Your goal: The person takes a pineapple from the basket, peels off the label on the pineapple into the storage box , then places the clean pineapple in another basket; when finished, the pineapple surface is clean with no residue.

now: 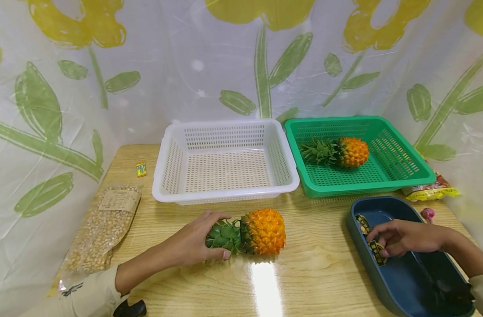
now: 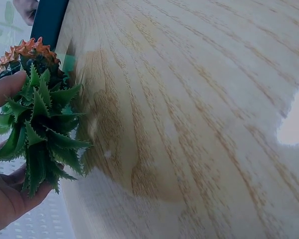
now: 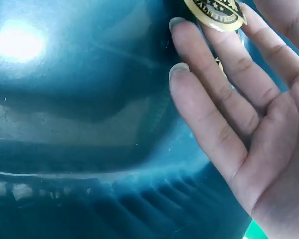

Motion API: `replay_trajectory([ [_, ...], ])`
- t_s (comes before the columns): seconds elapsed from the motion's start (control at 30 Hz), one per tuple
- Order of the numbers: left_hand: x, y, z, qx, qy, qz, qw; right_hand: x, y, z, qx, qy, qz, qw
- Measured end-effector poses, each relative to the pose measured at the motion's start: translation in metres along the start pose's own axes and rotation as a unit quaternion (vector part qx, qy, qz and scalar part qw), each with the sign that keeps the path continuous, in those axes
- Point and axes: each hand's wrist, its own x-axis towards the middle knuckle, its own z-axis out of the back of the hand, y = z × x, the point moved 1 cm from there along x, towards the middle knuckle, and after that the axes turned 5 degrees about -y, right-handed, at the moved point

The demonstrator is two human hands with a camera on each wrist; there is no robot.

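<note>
A small orange pineapple [image 1: 264, 232] with a green crown lies on its side on the table. My left hand [image 1: 195, 240] grips it by the crown [image 2: 37, 134], thumb on one side and fingers on the other. Over a dark blue tray [image 1: 398, 281] at the right, my right hand [image 1: 410, 237] pinches a black and gold sticker [image 1: 378, 253], which also shows as a gold-edged oval sticker [image 3: 219, 15] by the fingers in the right wrist view. Another similar sticker [image 1: 362, 223] lies against the tray's left inner wall.
A white basket [image 1: 225, 193] stands behind the pineapple. The green basket [image 1: 368, 189] beside it holds a second pineapple [image 1: 352, 152]. A bag of pale kernels [image 1: 106, 224] and a small yellow packet [image 1: 141, 170] lie at left. Behind the tray are a colourful bag [image 1: 432, 189] and a pink item [image 1: 428, 214].
</note>
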Motion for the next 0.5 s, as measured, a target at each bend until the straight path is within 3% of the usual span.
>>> replay_trajectory([
  [0.33,-0.0002,-0.0002,0.0009,-0.001,-0.001,-0.004,1.0,-0.0039,0.0022,0.0008,-0.058,-0.036,-0.01,0.998],
  [0.5,0.0004,0.0007,0.0006,0.002,-0.004,-0.008,1.0,-0.0076,0.0064,0.0007,-0.129,-0.064,-0.002,0.99],
])
